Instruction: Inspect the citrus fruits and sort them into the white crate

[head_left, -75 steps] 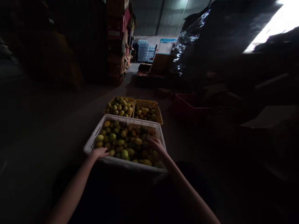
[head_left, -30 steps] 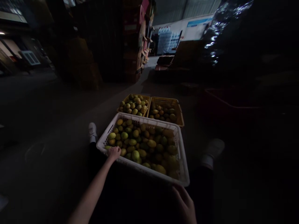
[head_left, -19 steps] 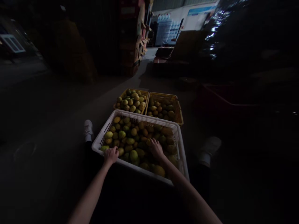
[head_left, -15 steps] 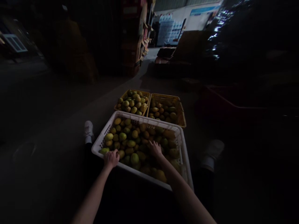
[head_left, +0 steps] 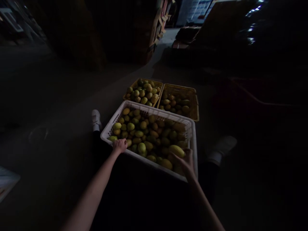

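In the head view, a white plastic crate (head_left: 154,110) full of yellow and green oval fruit (head_left: 141,147) stands in front of me, between my legs. My left hand (head_left: 120,145) is closed over its near rim, close to the left corner. Beside those fingers, inside the crate, lies a yellowish fruit (head_left: 129,142). My right hand (head_left: 187,162) is over the near right part of the crate, thumb and fingers around a longish yellow-green fruit (head_left: 177,150). A larger yellow fruit (head_left: 166,164) rests just left of that hand. Deep shadow hides much of the crate's right side.
Two yellow crates holding similar fruit stand against the far side: a fuller left one (head_left: 160,96) and a right one (head_left: 193,102). My shoes (head_left: 96,118) flank the white crate. Stacked boxes (head_left: 158,27) rise beyond. A pale object (head_left: 8,181) lies at far left.
My right hand has moved from the middle of the crate to its near right side and now holds a fruit. The left hand stays at the rim. The view has tilted down.
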`<state>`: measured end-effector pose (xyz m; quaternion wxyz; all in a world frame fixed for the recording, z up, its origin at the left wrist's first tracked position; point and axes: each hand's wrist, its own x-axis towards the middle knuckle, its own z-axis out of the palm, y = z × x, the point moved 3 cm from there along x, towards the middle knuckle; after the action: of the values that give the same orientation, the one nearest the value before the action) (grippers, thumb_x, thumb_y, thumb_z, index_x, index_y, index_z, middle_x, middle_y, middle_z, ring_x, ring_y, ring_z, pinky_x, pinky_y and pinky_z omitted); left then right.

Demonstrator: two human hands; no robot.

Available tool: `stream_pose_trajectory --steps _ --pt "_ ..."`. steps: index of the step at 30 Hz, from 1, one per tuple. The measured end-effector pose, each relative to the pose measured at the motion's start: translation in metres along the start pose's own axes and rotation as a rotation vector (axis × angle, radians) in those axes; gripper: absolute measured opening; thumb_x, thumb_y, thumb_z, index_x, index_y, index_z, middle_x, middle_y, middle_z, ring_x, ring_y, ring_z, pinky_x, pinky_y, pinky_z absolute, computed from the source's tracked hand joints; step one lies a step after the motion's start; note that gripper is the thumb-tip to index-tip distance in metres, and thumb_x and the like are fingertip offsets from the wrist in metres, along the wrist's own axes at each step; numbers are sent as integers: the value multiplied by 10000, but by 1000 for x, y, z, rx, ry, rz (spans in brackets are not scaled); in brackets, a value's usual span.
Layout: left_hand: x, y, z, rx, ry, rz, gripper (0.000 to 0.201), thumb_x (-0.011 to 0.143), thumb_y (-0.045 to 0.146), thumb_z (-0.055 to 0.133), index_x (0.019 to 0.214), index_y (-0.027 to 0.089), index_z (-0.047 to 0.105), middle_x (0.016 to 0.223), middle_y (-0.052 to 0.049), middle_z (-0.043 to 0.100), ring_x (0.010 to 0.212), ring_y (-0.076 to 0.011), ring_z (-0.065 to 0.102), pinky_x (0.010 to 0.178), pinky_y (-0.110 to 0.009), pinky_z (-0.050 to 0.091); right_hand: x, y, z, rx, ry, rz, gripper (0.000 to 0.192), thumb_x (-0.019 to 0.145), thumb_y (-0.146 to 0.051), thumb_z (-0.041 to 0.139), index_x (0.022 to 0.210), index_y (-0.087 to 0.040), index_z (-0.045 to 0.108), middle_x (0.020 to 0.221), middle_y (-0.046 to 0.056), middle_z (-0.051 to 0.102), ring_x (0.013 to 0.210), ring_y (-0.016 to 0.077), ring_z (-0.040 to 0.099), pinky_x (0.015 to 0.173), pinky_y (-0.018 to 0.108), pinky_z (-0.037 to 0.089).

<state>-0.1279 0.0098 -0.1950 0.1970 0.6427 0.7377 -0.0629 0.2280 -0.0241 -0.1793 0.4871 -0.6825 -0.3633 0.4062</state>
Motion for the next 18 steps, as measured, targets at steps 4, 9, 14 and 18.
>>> stream_pose_trajectory --steps 4,9,14,18 --pt "6 -6 1 3 -73 16 374 942 309 399 1115 183 706 1164 -150 715 1124 -307 644 926 -407 445 -37 22 -1 -328 98 -257 707 535 -554 772 1098 -203 525 1093 110 609 1039 327 591 904 478 482" --pt "32 3 1 -21 -143 40 280 933 340 541 1094 167 691 1158 -117 696 1091 -275 643 923 -421 494 -45 46 26 -508 90 -400 648 755 -570 588 1225 -124 570 1232 206 624 1074 354 633 914 510 517" --pt "64 78 13 -101 -81 154 383 924 384 603 1234 160 585 1248 -90 602 1084 -237 611 911 -450 536 -44 62 30 -603 206 -616 656 856 -577 536 1257 -58 554 1185 249 646 1048 357 662 864 481 561" --pt "77 161 39 -183 -59 288 411 912 371 617 1270 175 572 1332 -114 564 1186 -267 566 991 -512 484 -43 77 29 -655 243 -767 612 905 -567 494 1278 -84 531 1145 221 680 1040 329 678 843 429 584"
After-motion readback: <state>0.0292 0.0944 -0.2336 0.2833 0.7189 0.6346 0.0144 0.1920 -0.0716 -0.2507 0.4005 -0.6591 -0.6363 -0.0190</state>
